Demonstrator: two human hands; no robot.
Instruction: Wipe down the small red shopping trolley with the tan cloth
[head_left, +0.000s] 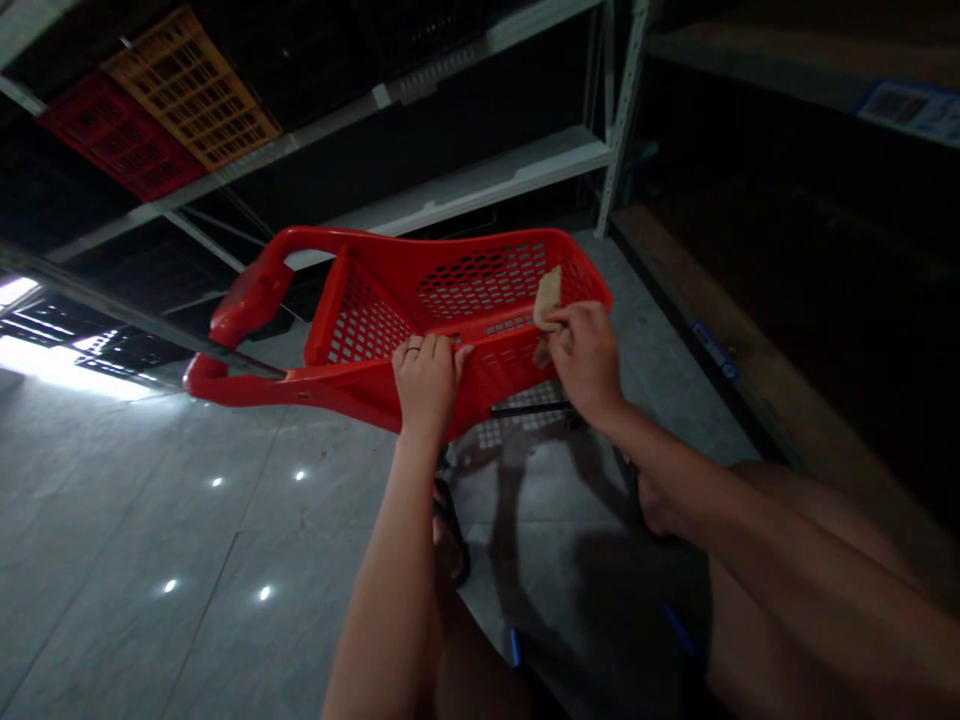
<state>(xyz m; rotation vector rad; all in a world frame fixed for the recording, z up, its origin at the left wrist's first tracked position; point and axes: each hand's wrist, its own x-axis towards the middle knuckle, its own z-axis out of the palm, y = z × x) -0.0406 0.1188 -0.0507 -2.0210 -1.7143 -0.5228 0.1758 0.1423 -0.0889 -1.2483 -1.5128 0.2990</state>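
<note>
A red plastic shopping cart [360, 385] stands in front of me, with its handle to the left and perforated basket walls. My left hand [429, 375] is closed over the basket's near rim, a ring on one finger. At the right end of the basket my right hand [587, 360] grips a beige cloth [549, 298]. Part of the cloth rises above the rim and part hangs on the near side. My right fingers partly cover it. Nothing else shows inside the basket, though its far right corner is dim.
Metal shelving [525, 178] runs behind the cart, with a yellow crate [191, 90] and a red crate [124, 135] on it. Dark shelves with a label [911, 108] stand to the right. The grey tiled floor [150, 500] reflects lights. My sandalled foot [450, 535] is below the cart.
</note>
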